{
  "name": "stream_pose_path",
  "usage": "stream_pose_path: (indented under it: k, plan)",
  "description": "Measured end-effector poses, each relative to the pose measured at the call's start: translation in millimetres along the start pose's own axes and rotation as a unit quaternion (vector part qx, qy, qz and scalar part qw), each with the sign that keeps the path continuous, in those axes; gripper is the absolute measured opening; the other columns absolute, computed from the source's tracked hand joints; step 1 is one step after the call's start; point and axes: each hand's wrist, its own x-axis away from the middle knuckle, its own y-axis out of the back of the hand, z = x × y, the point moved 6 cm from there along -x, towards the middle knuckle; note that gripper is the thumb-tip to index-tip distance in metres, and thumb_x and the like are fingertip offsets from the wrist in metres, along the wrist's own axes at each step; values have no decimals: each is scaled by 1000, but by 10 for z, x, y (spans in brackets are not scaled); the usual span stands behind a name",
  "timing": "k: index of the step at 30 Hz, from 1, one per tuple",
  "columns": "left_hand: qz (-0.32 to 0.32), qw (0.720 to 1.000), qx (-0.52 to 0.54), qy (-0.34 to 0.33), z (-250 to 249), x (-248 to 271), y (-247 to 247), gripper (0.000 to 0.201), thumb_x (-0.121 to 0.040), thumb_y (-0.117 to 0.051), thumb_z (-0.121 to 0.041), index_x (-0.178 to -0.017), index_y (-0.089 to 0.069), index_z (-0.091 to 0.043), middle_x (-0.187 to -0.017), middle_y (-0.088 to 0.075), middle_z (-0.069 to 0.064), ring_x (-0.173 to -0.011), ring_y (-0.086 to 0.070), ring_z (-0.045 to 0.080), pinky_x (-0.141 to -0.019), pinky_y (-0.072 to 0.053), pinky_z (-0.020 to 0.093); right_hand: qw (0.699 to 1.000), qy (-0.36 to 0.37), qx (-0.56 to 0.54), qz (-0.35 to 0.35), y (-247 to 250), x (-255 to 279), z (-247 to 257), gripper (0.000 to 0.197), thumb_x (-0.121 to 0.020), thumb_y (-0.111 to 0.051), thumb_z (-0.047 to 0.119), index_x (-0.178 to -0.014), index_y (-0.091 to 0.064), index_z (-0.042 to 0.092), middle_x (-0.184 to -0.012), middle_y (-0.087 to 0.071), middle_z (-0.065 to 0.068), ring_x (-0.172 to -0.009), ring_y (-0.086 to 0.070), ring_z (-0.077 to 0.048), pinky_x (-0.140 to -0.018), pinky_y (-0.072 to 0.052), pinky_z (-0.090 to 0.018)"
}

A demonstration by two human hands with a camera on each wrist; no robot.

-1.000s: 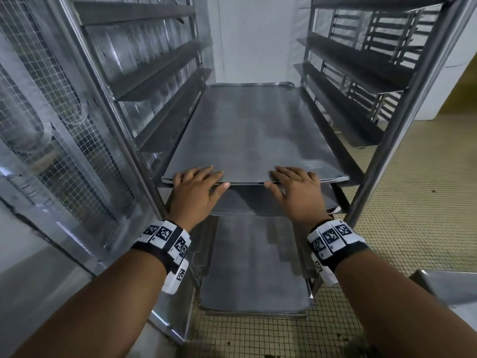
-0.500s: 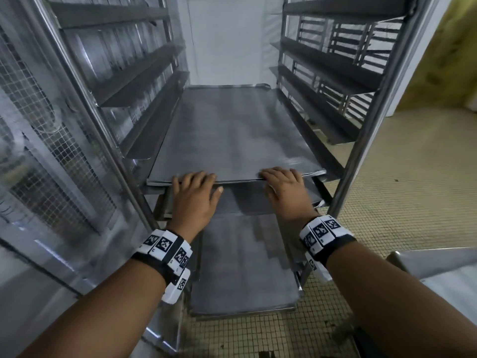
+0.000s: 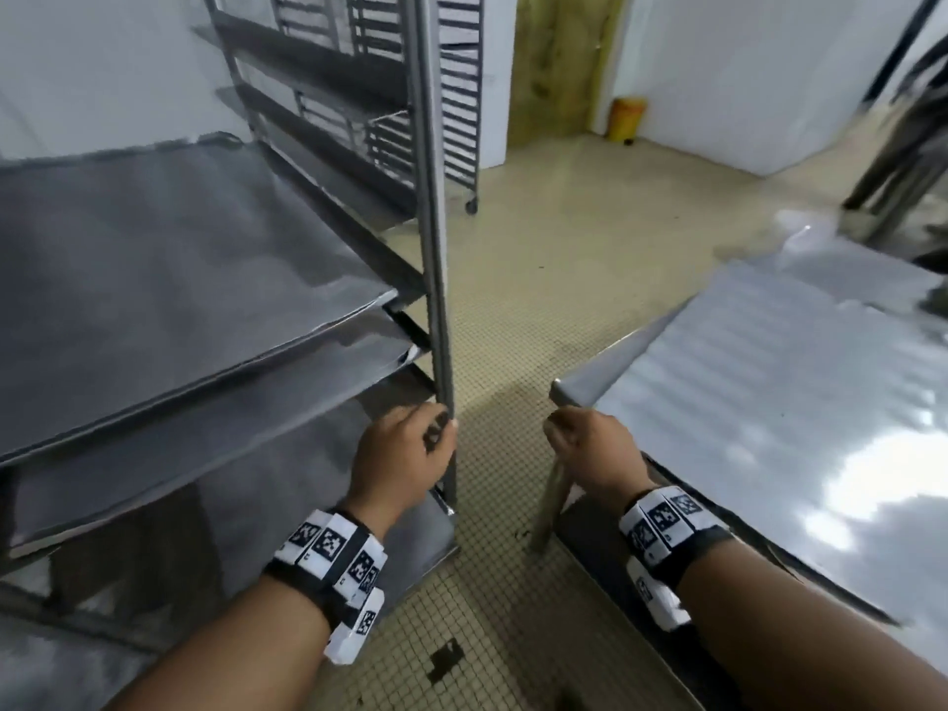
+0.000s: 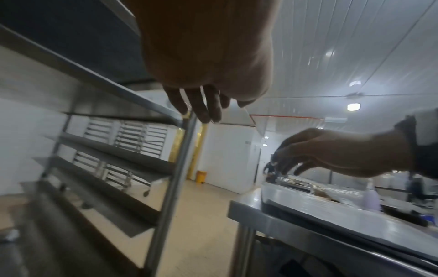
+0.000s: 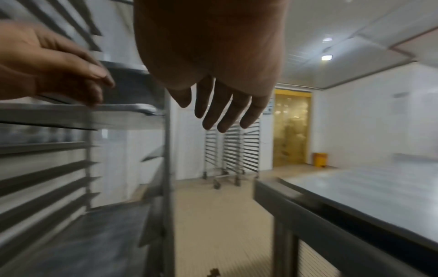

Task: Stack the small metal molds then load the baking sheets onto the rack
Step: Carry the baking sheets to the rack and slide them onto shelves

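I see the rack (image 3: 433, 207) filling my left side, its steel upright post running down the middle of the head view. Two baking sheets (image 3: 169, 269) sit on its runners, one directly above the other, and a third flat sheet lies lower down near the floor. To my right stands the steel bench (image 3: 800, 402), its near corner pointing toward the rack across a strip of tiled floor (image 3: 513, 300). A second, bare rack (image 3: 461, 94) stands further back by a yellow door (image 3: 554, 59), with a small yellow bin (image 3: 627, 118) beside it. My left hand (image 3: 400, 461) hangs loosely curled just beside the post, holding nothing. My right hand (image 3: 595, 454) is relaxed with fingers drooping at the bench corner, also holding nothing. I see no small molds in any view.
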Motion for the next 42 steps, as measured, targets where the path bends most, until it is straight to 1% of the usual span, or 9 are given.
stream_pose_path:
  k: [6, 10, 15, 18, 20, 28, 32, 39, 42]
  plan:
    - [314, 945, 53, 71, -607, -498, -1429, 48, -94, -64, -51, -133, -63, -24, -110, -73, -4, -100, -68, 18, -88, -56, 37, 970, -238, -16, -58, 587, 562, -1599, 22, -94, -57, 43, -95, -72, 28, -96, -75, 3, -93, -67, -25, -69, -45, -31]
    - [397, 914, 45, 64, -1018, -759, -2269, 65, -92, -64, -53, -149, -47, -25, -139, -62, 4, -121, -62, 24, -100, -53, 40, 936, -344, -26, -76, 960, 936, -2596, 29, -94, -56, 46, -105, -72, 25, -108, -74, 2, -101, -66, -23, -79, -50, -32]
    - [413, 906, -26, 90, -1226, -1207, -3072, 83, -88, -61, -56, -158, -30, -25, -160, -37, 12, -145, -37, 35, -115, -38, 53, 889, -451, -33, -75, 1299, 1310, -3651, 46, -92, -57, 45, -128, -63, 18, -126, -66, -8, -113, -62, -28, -88, -49, -35]
    - [406, 905, -36, 123, -1219, -1452, -3420, 84, -74, -57, -65, -146, -44, -24, -146, -53, 10, -132, -52, 35, -107, -45, 54, 864, -497, -54, -59, 1350, 1415, -4105, 61, -88, -60, 45, -141, -51, 15, -136, -56, -15, -122, -56, -34, -98, -49, -42]
    - [398, 904, 2, 155, -1290, -1556, -3535, 67, -80, -66, -53, -134, -54, -15, -132, -65, 9, -118, -62, 34, -101, -51, 46, 854, -513, -74, -51, 1343, 1411, -4316, 66, -88, -62, 42, -143, -46, 11, -138, -54, -18, -124, -54, -36, -101, -46, -42]
    - [381, 908, 9, 171, -1353, -1900, -3929, 45, -90, -70, -34, -124, -63, -6, -123, -70, 16, -110, -66, 35, -95, -53, 41, 838, -524, -103, -110, 1363, 1177, -4676, 34, -86, -63, 33, -109, -59, 7, -112, -64, -18, -98, -61, -36, -74, -41, -32]
    - [377, 911, 26, 167, -1429, -2110, -4135, 47, -96, -67, -25, -132, -58, 3, -130, -64, 15, -123, -60, 37, -102, -45, 39, 820, -550, -97, -122, 1342, 1142, -4765, 23, -83, -61, 33, -84, -52, 11, -94, -63, -15, -80, -58, -30, -66, -39, -32]
    - [371, 914, 71, 149, -1406, -2460, -4600, 43, -94, -66, -30, -126, -61, -2, -123, -68, 15, -112, -64, 37, -89, -47, 37, 775, -603, -97, -162, 1334, 1106, -4688, 24, -85, -63, 33, -88, -58, 10, -90, -63, -7, -82, -57, -27, -69, -43, -35]
    - [356, 919, 87, 144, -1343, -2515, -4670, 49, -92, -70, -35, -127, -60, -3, -126, -68, 19, -114, -64, 40, -96, -51, 44, 752, -627, -116, -166, 1306, 1065, -4696, 44, -83, -67, 44, -111, -61, 11, -109, -65, -10, -102, -60, -32, -82, -46, -36]
